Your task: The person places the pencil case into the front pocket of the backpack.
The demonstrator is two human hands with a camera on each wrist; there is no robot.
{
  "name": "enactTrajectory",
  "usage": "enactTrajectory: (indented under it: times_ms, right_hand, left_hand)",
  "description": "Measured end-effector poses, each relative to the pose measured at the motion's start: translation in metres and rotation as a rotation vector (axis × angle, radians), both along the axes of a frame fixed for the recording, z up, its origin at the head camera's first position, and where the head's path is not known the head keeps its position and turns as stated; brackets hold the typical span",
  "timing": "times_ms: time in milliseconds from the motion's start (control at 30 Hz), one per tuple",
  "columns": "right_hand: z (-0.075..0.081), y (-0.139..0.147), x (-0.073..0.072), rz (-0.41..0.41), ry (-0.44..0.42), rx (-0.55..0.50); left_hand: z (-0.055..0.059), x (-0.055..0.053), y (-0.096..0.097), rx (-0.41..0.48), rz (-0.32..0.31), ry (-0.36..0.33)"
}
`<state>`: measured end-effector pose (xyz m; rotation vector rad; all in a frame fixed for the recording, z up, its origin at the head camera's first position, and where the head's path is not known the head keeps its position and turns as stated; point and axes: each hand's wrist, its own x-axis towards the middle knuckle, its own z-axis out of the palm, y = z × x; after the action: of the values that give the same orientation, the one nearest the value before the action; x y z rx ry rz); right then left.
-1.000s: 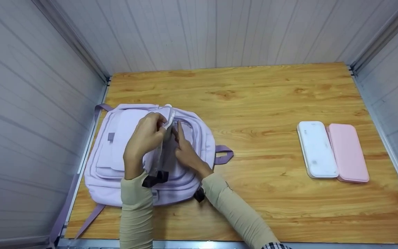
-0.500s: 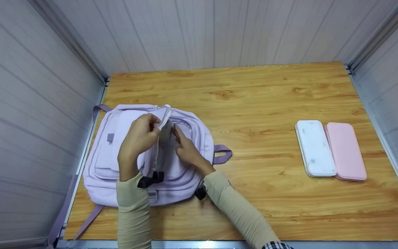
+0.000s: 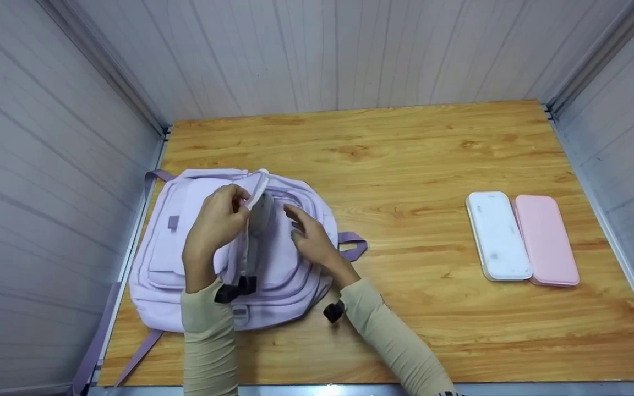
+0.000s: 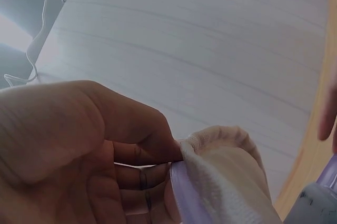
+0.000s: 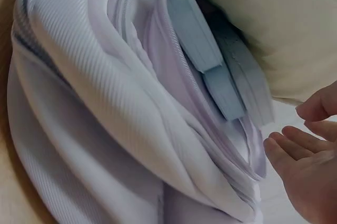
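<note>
A lavender backpack point(image 3: 171, 253) lies on the table with one pocket unzipped. My left hand point(image 3: 215, 223) pinches the white-lined edge point(image 3: 261, 184) of that pocket between thumb and fingers and holds it raised, as the left wrist view also has it. Inside the pocket point(image 5: 158, 61) sit several pale blue-grey, flat block-like things point(image 5: 197, 34); their kind is unclear. In the head view only a grey piece point(image 3: 262, 214) of them shows. My right hand point(image 3: 314, 239) hovers over the backpack beside the opening, fingers loosely bent and holding nothing.
Two slim cases, one white point(image 3: 498, 236) and one pink point(image 3: 546, 240), lie side by side at the right of the wooden table point(image 3: 405, 308). Purple straps point(image 3: 140, 357) hang off the backpack's left end. Pale panel walls point(image 3: 306, 49) enclose the table's back and sides.
My right hand has drawn back out of the pocket opening, toward the lower right. My left hand keeps its pinch on the pocket edge, having shifted slightly left.
</note>
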<state>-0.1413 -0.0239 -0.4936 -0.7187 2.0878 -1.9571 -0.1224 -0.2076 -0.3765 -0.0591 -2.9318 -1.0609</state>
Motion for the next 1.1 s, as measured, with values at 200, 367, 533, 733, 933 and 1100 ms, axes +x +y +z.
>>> enactTrajectory:
  times_ms: [200, 367, 533, 733, 933, 1100]
  right_hand:
    - [0.008, 0.015, 0.004, -0.066, 0.072, -0.01]
    - [0.017, 0.029, 0.008, -0.113, 0.106, -0.008]
    - [0.021, 0.046, 0.012, -0.168, 0.14, -0.027]
    - [0.02, 0.066, 0.014, -0.256, 0.139, -0.056]
    - [0.017, 0.085, 0.013, -0.329, 0.125, -0.056]
    - [0.012, 0.103, 0.013, -0.372, 0.1, -0.067]
  left_hand:
    - [-0.001, 0.001, -0.002, -0.008, 0.013, 0.016]
    - [-0.001, 0.002, -0.002, -0.005, 0.027, 0.014]
    - [-0.003, 0.003, -0.002, -0.013, 0.032, 0.013]
    - [-0.003, 0.003, -0.002, -0.017, 0.039, 0.014]
    - [-0.004, 0.004, -0.002, -0.007, 0.042, 0.007]
    - [-0.005, 0.005, -0.002, -0.008, 0.038, 0.014]
